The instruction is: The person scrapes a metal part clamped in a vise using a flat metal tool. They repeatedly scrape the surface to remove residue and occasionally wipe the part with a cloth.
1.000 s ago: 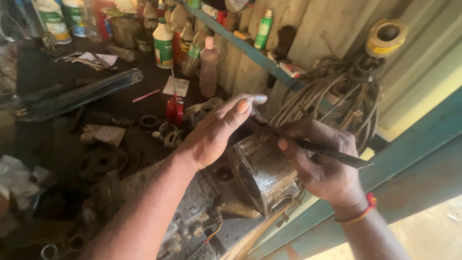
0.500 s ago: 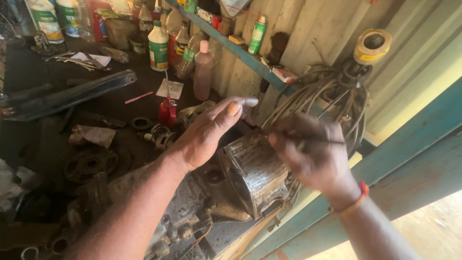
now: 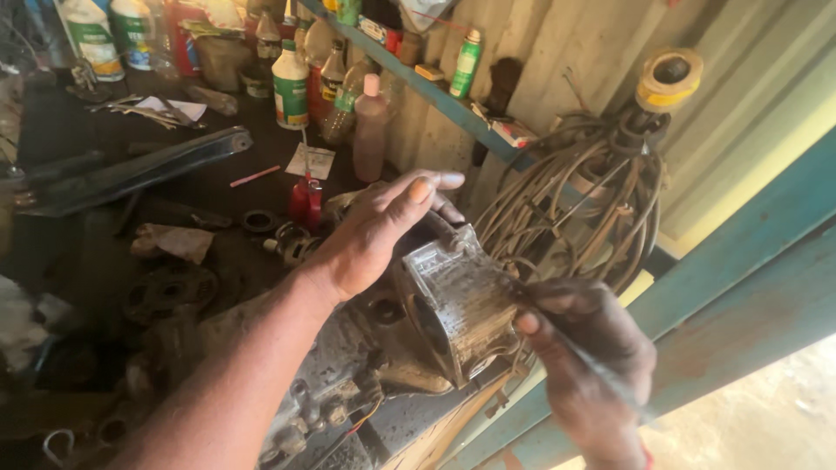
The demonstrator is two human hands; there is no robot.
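Hands on greasy metal housing, centre of bench

Housing (image 3: 457, 305) = grimy silver metal casing, sits at near-centre of frame, joined to a larger oily assembly (image 3: 348, 365) running down-left toward the viewer. Long axis of the whole piece runs near-left to far-right; housing is the far-right end. 2 hands bracket it. Left hand (image 3: 374, 231) lies over the housing's far-left top edge, palm down, fingers extended flat and together, pointing right; resting on it, not clenched. Right hand (image 3: 583, 357) sits just right of the housing, touching its right face, fingers curled, pinching a thin dark tool (image 3: 601, 370) that angles down-right; tool blurred, kind not clear. Both hands equally near the housing. Left forearm enters from bottom-left, right wrist from bottom-right. Behind: coiled cables (image 3: 583, 209), tape roll (image 3: 666, 78), bottles (image 3: 290, 83) on dark bench (image 3: 87, 252).
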